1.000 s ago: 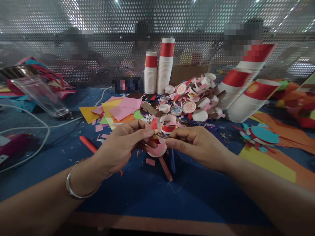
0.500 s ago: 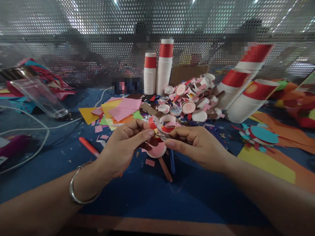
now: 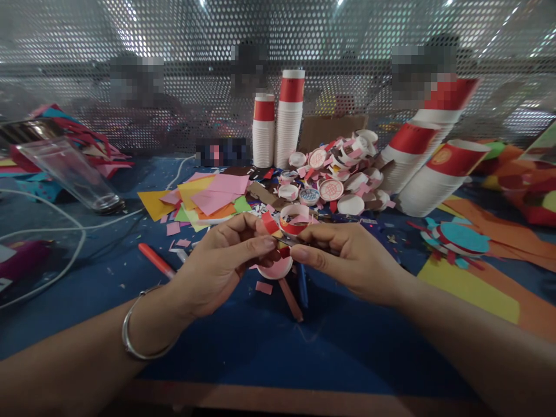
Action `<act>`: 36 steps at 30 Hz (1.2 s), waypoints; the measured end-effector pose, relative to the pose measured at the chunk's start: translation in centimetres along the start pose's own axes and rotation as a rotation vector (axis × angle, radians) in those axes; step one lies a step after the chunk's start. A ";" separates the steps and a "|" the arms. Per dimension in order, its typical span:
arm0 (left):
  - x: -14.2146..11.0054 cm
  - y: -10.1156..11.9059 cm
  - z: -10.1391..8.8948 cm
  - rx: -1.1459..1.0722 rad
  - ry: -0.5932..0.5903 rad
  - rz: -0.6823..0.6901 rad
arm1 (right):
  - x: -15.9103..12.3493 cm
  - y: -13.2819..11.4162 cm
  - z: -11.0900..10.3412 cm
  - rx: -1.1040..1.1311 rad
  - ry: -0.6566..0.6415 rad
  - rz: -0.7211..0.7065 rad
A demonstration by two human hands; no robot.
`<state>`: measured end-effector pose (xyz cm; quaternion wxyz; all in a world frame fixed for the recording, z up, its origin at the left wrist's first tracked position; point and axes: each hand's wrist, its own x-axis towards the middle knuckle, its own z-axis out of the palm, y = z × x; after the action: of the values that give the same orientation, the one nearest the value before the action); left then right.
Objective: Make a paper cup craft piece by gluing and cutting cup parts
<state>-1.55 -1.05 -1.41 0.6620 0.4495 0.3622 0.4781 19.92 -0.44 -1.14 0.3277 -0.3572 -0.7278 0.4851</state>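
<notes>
Above the table's middle, my left hand (image 3: 232, 255) is closed, thumb and fingers pinching a short red-and-white paper cup strip (image 3: 270, 223). My right hand (image 3: 351, 255) is closed too, its fingertips meeting the left ones. Between them shows a thin, dark-edged sliver, too small to name. Just behind the right fingertips is a red-and-white paper cup ring (image 3: 292, 226); whether it is held or lies there I cannot tell. Below the hands lie a pink-topped cup bottom (image 3: 278, 268), a brown strip (image 3: 291, 298) and a blue pen (image 3: 303, 286).
Coloured paper sheets (image 3: 217, 194) lie left of a heap of cut cup pieces (image 3: 332, 190). Tall paper cup stacks (image 3: 290, 119) stand behind; others lean at right (image 3: 438, 179). A tilted clear tumbler (image 3: 72, 168), white cable (image 3: 82, 243) and red marker (image 3: 156, 260) are at left.
The red-and-white strip between my fingers has shifted and its white curl no longer shows. My hands have drawn slightly closer together; the things on the table have stayed put.
</notes>
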 end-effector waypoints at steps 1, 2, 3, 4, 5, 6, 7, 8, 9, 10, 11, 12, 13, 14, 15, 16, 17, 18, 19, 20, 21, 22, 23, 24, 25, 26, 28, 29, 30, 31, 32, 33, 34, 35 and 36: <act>0.0 0.0 -0.1 0.005 -0.002 0.003 | 0.0 0.0 0.0 -0.009 0.000 -0.015; 0.0 -0.1 -0.1 0.006 -0.007 0.006 | 0.0 0.1 0.0 -0.017 0.000 -0.031; 0.0 -0.1 -0.2 0.001 -0.013 0.009 | 0.0 0.1 0.0 -0.026 -0.002 -0.045; 0.0 -0.1 -0.2 -0.005 -0.019 0.011 | 0.0 0.1 0.1 -0.032 -0.002 -0.054; 0.0 -0.2 -0.2 -0.011 -0.025 0.010 | 0.0 0.0 0.1 -0.035 -0.003 -0.057; 0.1 -0.2 -0.2 -0.014 -0.030 0.006 | 0.0 0.0 0.1 -0.037 -0.002 -0.054; 0.1 -0.1 -0.2 -0.013 -0.036 -0.002 | 0.0 0.0 0.1 -0.038 -0.004 -0.048; 0.1 -0.1 -0.2 -0.011 -0.042 -0.011 | 0.0 -0.1 0.2 -0.039 -0.006 -0.043; 0.1 -0.1 -0.1 -0.008 -0.045 -0.020 | 0.0 -0.1 0.2 -0.041 -0.004 -0.039; 0.1 -0.1 -0.1 -0.005 -0.047 -0.029 | 0.0 -0.1 0.2 -0.043 -0.005 -0.034; 0.1 0.0 -0.1 -0.007 -0.048 -0.037 | 0.0 -0.1 0.2 -0.045 -0.005 -0.030; 0.1 0.0 -0.1 -0.010 -0.047 -0.042 | 0.0 -0.1 0.2 -0.045 -0.006 -0.024; 0.1 -0.1 -0.1 -0.015 -0.045 -0.044 | 0.1 -0.1 0.2 -0.043 -0.008 -0.018; 0.1 -0.1 -0.1 -0.020 -0.044 -0.044 | 0.1 -0.1 0.2 -0.040 -0.008 -0.014; 0.1 -0.1 -0.1 -0.023 -0.045 -0.044 | 0.1 -0.1 0.2 -0.037 -0.007 -0.011; 0.1 -0.1 -0.1 -0.024 -0.049 -0.042 | 0.1 -0.2 0.2 -0.034 -0.003 -0.012; 0.1 -0.1 -0.1 -0.027 -0.053 -0.040 | 0.1 -0.2 0.2 -0.032 0.000 -0.015; 0.1 -0.1 -0.1 -0.034 -0.058 -0.042 | 0.1 -0.2 0.2 -0.031 0.002 -0.020; 0.1 -0.1 -0.1 -0.048 -0.065 -0.048 | 0.0 -0.2 0.2 -0.027 0.002 -0.022; 0.2 -0.1 -0.1 -0.070 -0.072 -0.056 | 0.0 -0.2 0.2 -0.023 0.000 -0.020; 0.2 0.0 0.0 -0.096 -0.080 -0.066 | 0.0 -0.3 0.2 -0.015 -0.002 -0.015; 0.2 0.1 0.0 -0.122 -0.087 -0.076 | -0.1 -0.3 0.2 -0.004 -0.003 -0.007; 0.3 0.1 0.0 -0.144 -0.090 -0.085 | -0.1 -0.3 0.2 0.007 -0.003 0.001; 0.3 0.2 0.0 -0.159 -0.088 -0.092 | -0.1 -0.3 0.1 0.018 -0.001 0.007; 0.3 0.3 0.0 -0.169 -0.082 -0.094 | -0.1 -0.4 0.1 0.026 0.003 0.009; 0.3 0.4 0.0 -0.176 -0.070 -0.091 | -0.1 -0.4 0.1 0.031 0.009 0.010; 0.3 0.5 0.0 -0.188 -0.049 -0.072 | -0.2 -0.4 0.0 0.027 0.029 0.010; 0.3 0.5 -0.1 -0.194 -0.041 -0.058 | -0.2 -0.4 0.0 0.014 0.044 0.012; 0.3 0.5 -0.1 -0.198 -0.033 -0.044 | -0.2 -0.3 0.0 -0.004 0.060 0.016; 0.3 0.5 -0.1 -0.198 -0.027 -0.029 | -0.2 -0.3 0.0 -0.026 0.073 0.018; 0.3 0.5 -0.2 -0.193 -0.022 -0.013 | -0.2 -0.3 0.0 -0.048 0.083 0.020; 0.2 0.5 -0.2 -0.185 -0.019 0.005 | -0.2 -0.3 0.0 -0.064 0.090 0.021; 0.2 0.5 -0.1 -0.177 -0.017 0.023 | -0.2 -0.3 0.0 -0.071 0.091 0.022; 0.2 0.5 -0.1 -0.170 -0.018 0.042 | -0.2 -0.3 0.0 -0.071 0.090 0.021; 0.2 0.5 0.0 -0.163 -0.017 0.059 | -0.2 -0.3 0.0 -0.066 0.087 0.019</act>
<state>-1.66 -0.77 -0.99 0.6850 0.4087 0.3028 0.5216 20.00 -0.65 -0.87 0.3424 -0.3954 -0.7252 0.4478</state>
